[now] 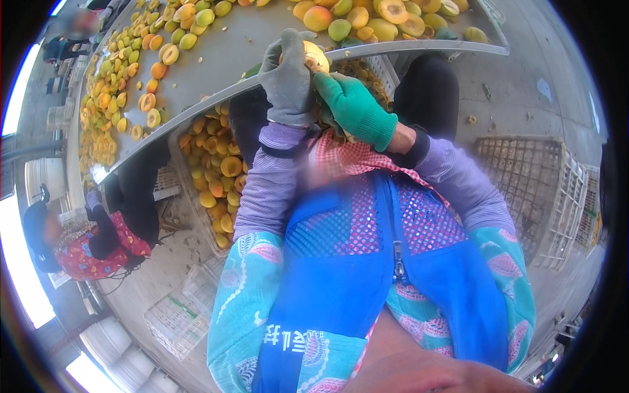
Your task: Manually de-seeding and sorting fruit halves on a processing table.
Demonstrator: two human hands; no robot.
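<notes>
My left hand [290,73], in a grey glove, grips a pale yellow apricot [315,58] over the near edge of a metal table [216,69]. In a green knit glove, my right hand [357,105] meets the left one just below the fruit, fingers curled; what it holds, if anything, is hidden. Whole and halved apricots [388,22] are heaped on the table beyond my hands. More apricot halves [105,110] spread over the table's left part.
A crate of apricots [221,172] stands below the table at left. A crate [381,71] is under the edge behind my right hand. An empty plastic crate [521,186] stands at right, others [177,322] at lower left. A co-worker [93,245] sits at left.
</notes>
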